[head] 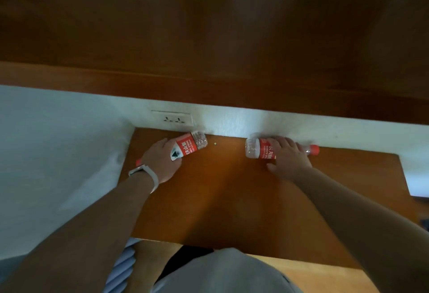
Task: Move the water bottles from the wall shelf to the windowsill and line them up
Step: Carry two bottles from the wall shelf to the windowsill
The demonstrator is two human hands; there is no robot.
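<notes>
Both hands, left (162, 162) and right (286, 155), gripping lying bottles (257, 148).

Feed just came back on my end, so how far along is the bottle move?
Nothing looks finished: no windowsill or lined-up bottles are in view. In hand: the left hand wraps one water bottle and the right hand rests over a second bottle, both lying on their sides on the wooden shelf by the wall. Whether the right grip has closed is unclear. Left: carrying both over and lining them up.
</notes>
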